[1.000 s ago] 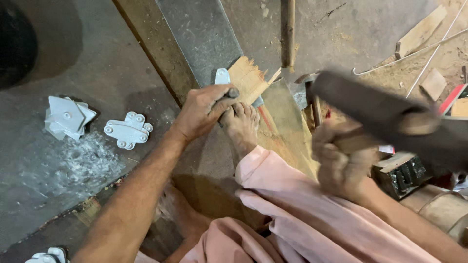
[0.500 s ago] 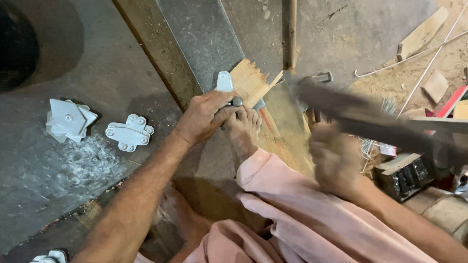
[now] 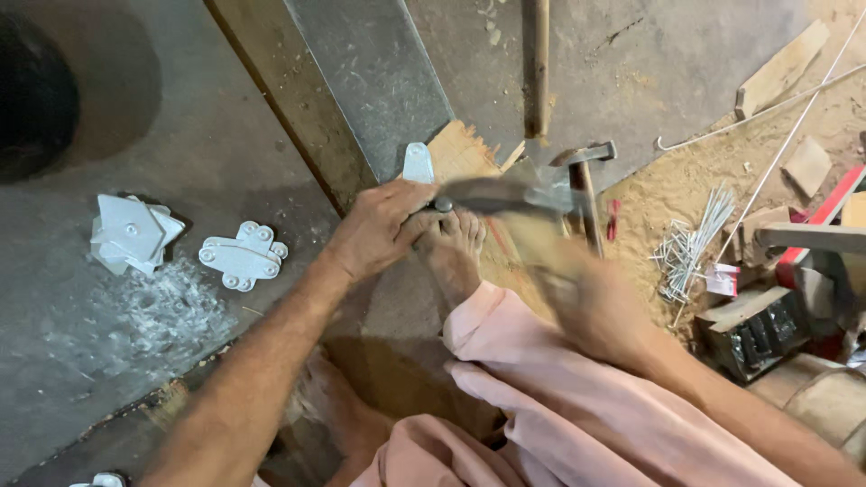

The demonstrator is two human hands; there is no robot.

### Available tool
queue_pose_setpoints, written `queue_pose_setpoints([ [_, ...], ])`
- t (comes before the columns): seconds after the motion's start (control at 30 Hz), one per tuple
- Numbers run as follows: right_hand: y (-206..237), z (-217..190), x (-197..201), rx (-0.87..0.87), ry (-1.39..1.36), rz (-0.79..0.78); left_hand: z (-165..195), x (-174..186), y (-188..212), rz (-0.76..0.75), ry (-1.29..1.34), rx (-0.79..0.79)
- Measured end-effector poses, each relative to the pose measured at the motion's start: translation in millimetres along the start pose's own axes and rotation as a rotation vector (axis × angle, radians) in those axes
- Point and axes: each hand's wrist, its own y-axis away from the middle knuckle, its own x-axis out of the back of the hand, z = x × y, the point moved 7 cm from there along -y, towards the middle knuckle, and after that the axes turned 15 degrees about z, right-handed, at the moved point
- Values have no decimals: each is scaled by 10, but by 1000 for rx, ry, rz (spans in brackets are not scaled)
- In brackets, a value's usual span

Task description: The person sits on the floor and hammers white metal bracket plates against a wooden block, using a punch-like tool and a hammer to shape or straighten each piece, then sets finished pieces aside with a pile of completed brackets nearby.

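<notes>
The small grey metal plate (image 3: 418,163) lies flat on the end of a grey panel framed with brown wood (image 3: 379,81), just at the broken pale wood corner. The left hand (image 3: 379,230) rests on the panel right below this plate, with its fingers bent down and pressed together around something small and dark at the fingertips; what exactly they pinch I cannot tell. A bare foot (image 3: 451,252) stands beside this hand, touching it, and holds the panel down. The right hand (image 3: 586,307) is blurred by motion and is closed around the handle of a dark hammer (image 3: 496,194), whose head is just at the left fingertips. A second hammer with a wooden handle (image 3: 582,180) lies on the sawdust near them. To the left, on the grey concrete floor, there are a flat white metal hinge plate with round lobes (image 3: 242,257) and a pile of white angular metal pieces (image 3: 131,233), well apart from the hands. A bundle of thin steel nails (image 3: 695,243) lies at the right
</notes>
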Motion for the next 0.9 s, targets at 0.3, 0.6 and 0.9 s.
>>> queue_pose_setpoints([
  [0.3, 411, 1304, -936, -984, -728, -35, -427, 214, -325, 283, 68, 507],
  [0.6, -604, 361, -360, 39, -183, 219, -250, 163, -635, -80, -255, 561],
  [0.9, -1485, -323, -625, -246, -830, -122, -211, 259, -157, 536, 15, 822],
])
